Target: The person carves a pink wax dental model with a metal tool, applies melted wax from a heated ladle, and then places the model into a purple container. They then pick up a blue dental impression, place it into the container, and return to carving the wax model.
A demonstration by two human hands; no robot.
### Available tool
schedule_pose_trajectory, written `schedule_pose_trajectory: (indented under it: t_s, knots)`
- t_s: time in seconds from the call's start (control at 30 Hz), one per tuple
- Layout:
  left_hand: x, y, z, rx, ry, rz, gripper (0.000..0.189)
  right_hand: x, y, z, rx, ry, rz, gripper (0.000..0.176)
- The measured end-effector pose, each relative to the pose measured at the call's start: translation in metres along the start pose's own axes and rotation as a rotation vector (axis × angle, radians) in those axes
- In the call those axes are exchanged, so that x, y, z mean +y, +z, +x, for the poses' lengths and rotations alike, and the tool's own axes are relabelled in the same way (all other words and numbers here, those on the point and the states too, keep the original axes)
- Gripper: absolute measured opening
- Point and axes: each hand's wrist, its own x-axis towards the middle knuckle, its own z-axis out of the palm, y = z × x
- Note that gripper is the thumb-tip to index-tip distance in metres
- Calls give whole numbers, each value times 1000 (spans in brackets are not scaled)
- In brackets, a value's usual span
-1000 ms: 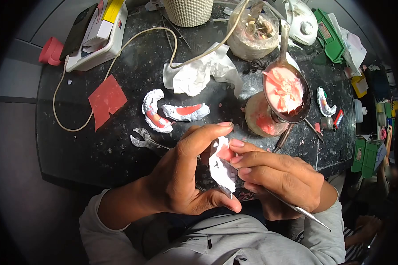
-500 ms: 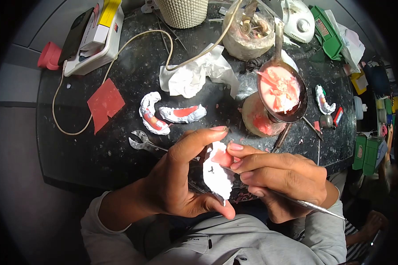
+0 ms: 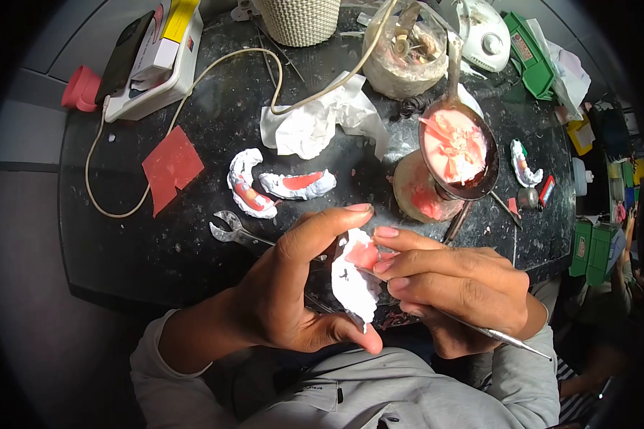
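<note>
Between the thumb and index finger of my left hand (image 3: 293, 279) sits a white plaster dental cast (image 3: 354, 289), its long side upright in view. Pink wax (image 3: 362, 253) covers part of its upper end. My right hand (image 3: 465, 289) is closed round a thin metal carving tool (image 3: 504, 339), whose handle end points down to the right. The fingertips of that hand are at the pink wax; the tool's working tip is hidden by them. Two more casts with pink wax, one curved (image 3: 249, 187) and one straighter (image 3: 298, 184), lie on the table beyond my left hand.
A ladle of pink wax (image 3: 454, 146) rests over a wax-stained pot (image 3: 422, 189). A spanner (image 3: 230, 227), a pink wax sheet (image 3: 172, 170), crumpled paper (image 3: 315, 129) and a cable (image 3: 218, 61) lie on the dark table (image 3: 122, 247). Another cast (image 3: 524, 164) is at the right.
Very little differs. The cast and my left hand have shifted slightly right, and the carving tool's handle end has tipped a little lower. Both holds stay the same.
</note>
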Motion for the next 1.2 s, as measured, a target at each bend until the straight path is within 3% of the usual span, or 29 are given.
schedule_pose_trajectory:
  t_s: [0.27, 0.57, 1.2]
  knots:
    - [-1, 5, -5, 63, 48, -14, 106, -5, 2, 0, 33, 37, 18, 15]
    - [2, -3, -1, -36, 45, 17, 111, -11, -3, -3, 28, 94, 65, 15]
    - [6, 1, -1, 73, -90, -434, 109, -13, -3, -5, 112, 168, 305, 8]
